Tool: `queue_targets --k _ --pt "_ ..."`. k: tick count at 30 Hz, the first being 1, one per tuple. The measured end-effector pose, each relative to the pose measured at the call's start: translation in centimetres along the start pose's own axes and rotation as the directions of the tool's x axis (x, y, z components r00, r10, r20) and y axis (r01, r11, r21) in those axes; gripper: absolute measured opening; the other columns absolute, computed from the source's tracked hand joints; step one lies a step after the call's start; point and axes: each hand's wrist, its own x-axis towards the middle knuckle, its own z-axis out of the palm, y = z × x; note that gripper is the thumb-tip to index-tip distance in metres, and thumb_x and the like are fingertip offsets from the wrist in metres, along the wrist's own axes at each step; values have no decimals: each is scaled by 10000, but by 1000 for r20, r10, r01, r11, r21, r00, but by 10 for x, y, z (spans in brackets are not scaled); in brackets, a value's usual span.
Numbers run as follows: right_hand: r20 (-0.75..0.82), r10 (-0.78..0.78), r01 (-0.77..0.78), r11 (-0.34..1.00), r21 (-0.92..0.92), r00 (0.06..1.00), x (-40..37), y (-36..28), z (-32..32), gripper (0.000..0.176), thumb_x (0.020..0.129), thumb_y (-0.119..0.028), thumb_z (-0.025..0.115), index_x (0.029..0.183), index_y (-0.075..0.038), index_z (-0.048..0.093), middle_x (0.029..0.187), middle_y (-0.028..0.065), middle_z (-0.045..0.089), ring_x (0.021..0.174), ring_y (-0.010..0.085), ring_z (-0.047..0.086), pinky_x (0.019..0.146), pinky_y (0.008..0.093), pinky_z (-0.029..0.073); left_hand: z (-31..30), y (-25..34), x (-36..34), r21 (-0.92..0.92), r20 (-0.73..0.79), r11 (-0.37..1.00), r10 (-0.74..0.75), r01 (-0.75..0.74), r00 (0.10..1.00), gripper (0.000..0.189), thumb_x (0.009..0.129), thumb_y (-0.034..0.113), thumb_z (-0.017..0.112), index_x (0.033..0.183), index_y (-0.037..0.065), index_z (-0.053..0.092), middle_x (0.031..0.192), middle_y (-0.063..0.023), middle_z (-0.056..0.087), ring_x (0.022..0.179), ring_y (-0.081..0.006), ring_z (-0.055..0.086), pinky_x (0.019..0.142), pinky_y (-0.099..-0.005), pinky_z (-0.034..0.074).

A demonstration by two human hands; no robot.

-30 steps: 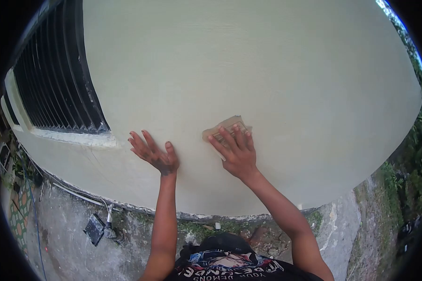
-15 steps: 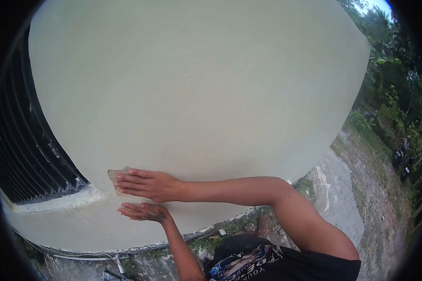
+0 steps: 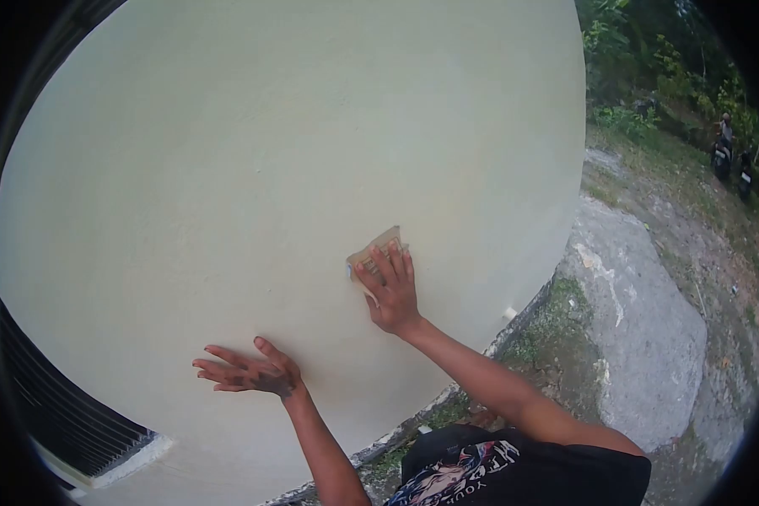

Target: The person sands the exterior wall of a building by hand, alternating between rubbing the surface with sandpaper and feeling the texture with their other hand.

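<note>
My right hand [image 3: 390, 291] lies over a folded piece of sandpaper [image 3: 374, 251], pressing it against the pale cream wall [image 3: 211, 185]. The sandpaper is brown with printing on its back, and one corner sticks out above the fingertips. Lower and to the left is my left hand [image 3: 249, 371], fingers spread, with nothing in it. A dark smudge marks it near the wrist. It is close to the wall; whether it touches cannot be made out.
A dark barred window [image 3: 59, 396] with a pale sill [image 3: 135, 460] is at the lower left. Mossy ground and a big grey rock [image 3: 641, 312] lie past the wall's right edge. Motorbikes [image 3: 722, 156] stand by the greenery at the far right.
My right hand has moved with the sandpaper right along the wall, away from the window and from my left hand. My left hand's fingers have spread. The view has also turned.
</note>
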Motion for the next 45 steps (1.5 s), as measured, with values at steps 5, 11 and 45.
queue_targets --k 5,11,45 --pt "-262 608 -601 791 116 749 -36 146 -41 532 1084 -251 351 1585 -73 349 1673 203 219 1548 438 157 1247 551 123 28 118 -55 -30 42 971 238 -237 970 899 972 601 487 1646 91 180 1693 -268 26 1558 -485 -40 1189 -666 -94" --pt "-297 706 -669 707 229 643 -1 243 -85 543 1096 -237 326 1576 16 308 1667 243 214 1565 389 147 1265 475 129 32 177 -66 -96 121 859 512 -503 851 851 919 575 599 1607 145 343 1669 -287 160 1557 -495 38 1184 -687 -84" --pt "44 -476 478 878 -22 878 122 -60 11 603 929 -205 634 1491 -383 510 1635 -37 378 1541 256 285 1284 540 85 8 15 -83 -84 26 996 27 -24 999 795 1054 574 361 1655 112 122 1688 -258 31 1565 -450 28 1225 -620 -16"
